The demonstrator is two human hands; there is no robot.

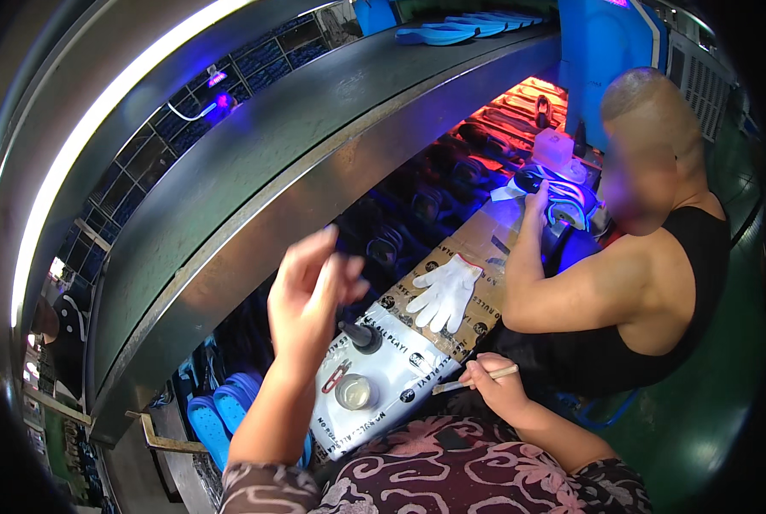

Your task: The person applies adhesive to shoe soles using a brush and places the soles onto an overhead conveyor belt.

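Black printed lettering (pixel 390 336) runs across the white sheet (pixel 400 364) and brown cardboard (pixel 475 236).

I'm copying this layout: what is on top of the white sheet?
The white sheet bears a dark pointed thing, red snips and a round cup. The spots directly beneath them are covered.

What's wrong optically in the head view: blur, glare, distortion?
Head view: left hand motion-blurred at the fingers, right hand with the stick clearer; tube light blown out white; belt bowed by the fisheye; red-orange glow and violet cast at upper right; corners black.
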